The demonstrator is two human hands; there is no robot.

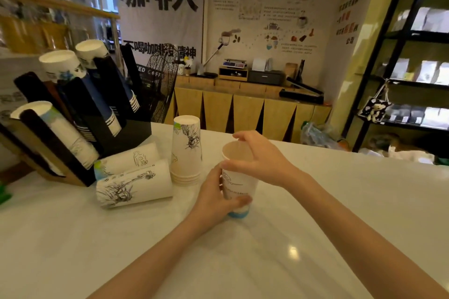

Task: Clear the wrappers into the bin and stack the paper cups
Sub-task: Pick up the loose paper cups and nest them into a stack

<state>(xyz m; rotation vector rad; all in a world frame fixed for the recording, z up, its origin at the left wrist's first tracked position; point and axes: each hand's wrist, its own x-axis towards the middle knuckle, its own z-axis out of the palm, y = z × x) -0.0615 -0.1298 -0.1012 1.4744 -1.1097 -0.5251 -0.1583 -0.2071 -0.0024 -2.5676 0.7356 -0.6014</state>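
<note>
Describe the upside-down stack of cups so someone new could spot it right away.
Start at the black cup holder on the white counter. Just to its right stands the upside-down stack, left of the cup held by both hands. It alone stands rim-down; two cups beside it lie on their sides.

A coffee shop. A cup dispenser rack (80, 114) loaded with paper cups stands on the white counter (315, 213). Coffee-themed posters (267, 7) cover the wall.

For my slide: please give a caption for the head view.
Both hands, left and right, hold an upright white paper cup on the white counter.
</note>
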